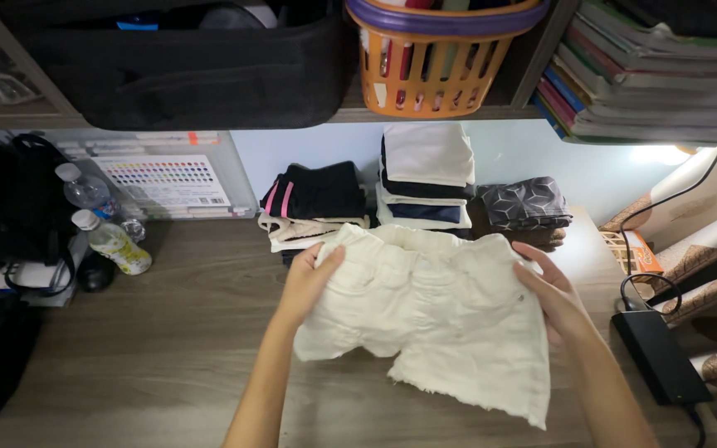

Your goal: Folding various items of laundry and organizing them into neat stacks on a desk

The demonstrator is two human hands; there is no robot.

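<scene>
Nearest the camera, both hands hold a pair of white shorts (429, 311) spread over the wooden counter (168, 332). The left hand (309, 278) has its grip closed on the waistband corner at about 10 o'clock of the garment, thumb on top. The right hand (553, 299) clamps the opposite side at 3 o'clock, fingers curled over the edge. The frayed hem hangs loose toward 5 o'clock.

In my judgement, that limp hem could sag and crease if the cloth is lifted unevenly, and a wide sweep to the right could catch the black power adapter (661, 357) and its cable at 3 o'clock.

Farther off, at 12 o'clock, stand folded clothes: a dark pile with pink stripes (313, 195), a taller white and navy stack (425, 178), and a grey patterned piece (526, 203). They sit just beyond the waistband, so a forward push could topple them. At 9 o'clock lie two plastic bottles (109, 241) beside a black bag (6, 207). Above, the shelf carries an orange basket (433, 70) and stacked books (657, 75).
</scene>
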